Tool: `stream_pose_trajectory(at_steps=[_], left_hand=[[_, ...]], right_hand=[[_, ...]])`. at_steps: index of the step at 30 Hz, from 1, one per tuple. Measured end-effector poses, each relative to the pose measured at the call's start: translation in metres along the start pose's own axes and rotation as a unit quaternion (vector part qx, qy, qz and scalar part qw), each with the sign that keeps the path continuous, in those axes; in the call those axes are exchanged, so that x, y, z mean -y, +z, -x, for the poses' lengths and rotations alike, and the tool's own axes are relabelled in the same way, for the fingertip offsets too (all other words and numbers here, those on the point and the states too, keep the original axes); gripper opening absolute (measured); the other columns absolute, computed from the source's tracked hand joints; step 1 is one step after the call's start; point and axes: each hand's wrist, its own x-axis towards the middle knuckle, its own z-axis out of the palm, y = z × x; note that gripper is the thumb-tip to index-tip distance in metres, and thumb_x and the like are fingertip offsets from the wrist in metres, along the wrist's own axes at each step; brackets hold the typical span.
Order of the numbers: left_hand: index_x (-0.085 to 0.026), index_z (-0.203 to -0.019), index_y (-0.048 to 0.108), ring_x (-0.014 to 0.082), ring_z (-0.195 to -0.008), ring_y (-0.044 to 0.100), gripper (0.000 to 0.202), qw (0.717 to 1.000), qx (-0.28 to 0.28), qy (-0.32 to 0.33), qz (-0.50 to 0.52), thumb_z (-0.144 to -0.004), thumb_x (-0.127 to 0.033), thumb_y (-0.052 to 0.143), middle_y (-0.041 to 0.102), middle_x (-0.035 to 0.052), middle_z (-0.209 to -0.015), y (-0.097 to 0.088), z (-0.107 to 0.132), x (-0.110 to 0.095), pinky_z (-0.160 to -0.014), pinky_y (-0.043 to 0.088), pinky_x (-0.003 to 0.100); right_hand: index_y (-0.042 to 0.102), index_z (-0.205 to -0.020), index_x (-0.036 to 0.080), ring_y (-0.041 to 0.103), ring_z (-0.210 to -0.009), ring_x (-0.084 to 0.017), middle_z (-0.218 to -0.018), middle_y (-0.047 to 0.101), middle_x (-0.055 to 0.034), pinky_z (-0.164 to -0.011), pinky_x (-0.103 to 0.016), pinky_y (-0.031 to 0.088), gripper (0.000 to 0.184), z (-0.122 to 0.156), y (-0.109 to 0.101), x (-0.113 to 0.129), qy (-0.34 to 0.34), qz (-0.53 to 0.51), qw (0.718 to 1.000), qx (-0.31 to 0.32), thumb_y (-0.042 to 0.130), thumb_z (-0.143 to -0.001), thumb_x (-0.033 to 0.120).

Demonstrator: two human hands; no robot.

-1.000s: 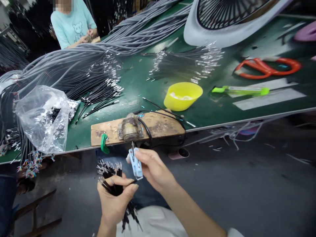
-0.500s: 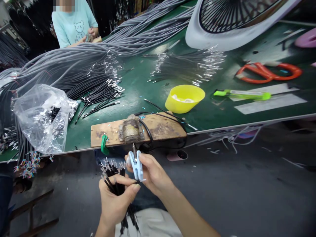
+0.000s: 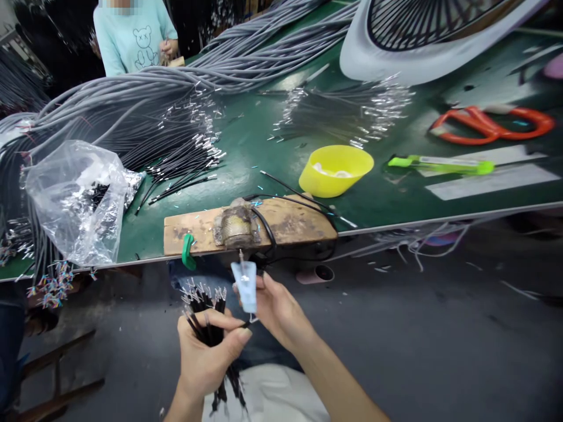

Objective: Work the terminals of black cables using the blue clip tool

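Note:
My left hand (image 3: 206, 351) is closed around a bundle of short black cables (image 3: 211, 334) with silvery stripped ends pointing up. Between its thumb and index finger one cable sticks out to the right, its pale wire end at the lower tip of a light blue clip (image 3: 245, 287). The clip hangs on the thin shaft of a small motor (image 3: 237, 225) and looks slightly blurred. My right hand (image 3: 281, 310) is beside the clip, fingers parted and partly behind it, not squeezing it. The motor sits on a wooden board (image 3: 299, 225) at the table edge.
A green clamp (image 3: 188, 252) grips the board. On the green table (image 3: 246, 140) are a plastic bag (image 3: 74, 205), black cable piles, a yellow cup (image 3: 336, 173), a green cutter (image 3: 440, 164), orange-handled scissors (image 3: 492, 126) and a fan (image 3: 396, 64). A person (image 3: 136, 41) sits across.
My right fingers have let go of the blue clip, which has turned about its shaft to show a broader face. My left hand keeps the cables nearly in place. The view has shifted slightly.

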Motion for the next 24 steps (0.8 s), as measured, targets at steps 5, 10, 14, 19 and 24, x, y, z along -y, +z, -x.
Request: stream_pose_trajectory(at_steps=[5, 10, 14, 19, 24], left_hand=[[-0.015, -0.071, 0.076, 0.0080, -0.028, 0.041, 0.026, 0.998, -0.047, 0.004, -0.036, -0.058, -0.038, 0.077, 0.059, 0.0030, -0.042, 0.007, 0.020, 0.015, -0.029, 0.034, 0.022], [-0.015, -0.076, 0.076, 0.0088, -0.033, 0.043, 0.020, 0.992, -0.058, 0.008, -0.115, -0.074, -0.030, 0.063, 0.061, 0.0028, -0.049, 0.019, 0.030, 0.011, -0.034, 0.037, 0.022], [-0.017, -0.055, 0.071, 0.0158, -0.053, 0.055, 0.014, 0.983, -0.039, 0.043, -0.174, -0.067, -0.019, 0.064, 0.062, 0.0018, -0.053, 0.025, 0.031, 0.012, -0.055, 0.047, 0.026], [-0.018, -0.056, 0.067, 0.0121, -0.049, 0.047, 0.006, 0.977, -0.137, 0.062, -0.151, -0.062, -0.020, 0.068, 0.056, -0.0014, -0.050, 0.023, 0.035, 0.026, -0.050, 0.041, 0.023], [-0.018, -0.062, 0.062, 0.0087, -0.040, 0.039, 0.019, 0.988, -0.144, 0.031, -0.055, -0.067, -0.035, 0.068, 0.049, -0.0039, -0.044, 0.026, 0.040, 0.037, -0.040, 0.034, 0.022]], right_hand=[[0.063, -0.065, 0.016, 0.049, -0.057, -0.013, -0.060, 0.056, -0.0006, -0.054, -0.025, 0.040, 0.030, 0.018, -0.017, -0.001, -0.109, 0.187, 0.976, -0.032, 0.067, -0.069, 0.045], [0.062, -0.070, 0.019, 0.046, -0.059, -0.014, -0.061, 0.053, -0.0006, -0.054, -0.027, 0.039, 0.009, 0.040, -0.003, 0.006, -0.373, 0.410, 0.831, -0.037, 0.061, -0.078, 0.021], [0.064, -0.082, 0.019, 0.047, -0.066, -0.017, -0.069, 0.055, -0.0027, -0.059, -0.030, 0.041, 0.008, 0.047, 0.012, 0.009, -0.412, 0.533, 0.736, 0.067, 0.059, -0.080, 0.014], [0.052, -0.068, 0.019, 0.043, -0.063, -0.016, -0.063, 0.048, -0.0003, -0.057, -0.028, 0.037, 0.018, 0.044, 0.011, 0.009, -0.408, 0.512, 0.754, 0.046, 0.051, -0.084, 0.011], [0.048, -0.065, 0.019, 0.043, -0.062, -0.015, -0.064, 0.045, 0.0004, -0.058, -0.029, 0.035, 0.021, 0.040, 0.008, -0.006, -0.376, 0.404, 0.834, 0.007, 0.049, -0.086, 0.020]])
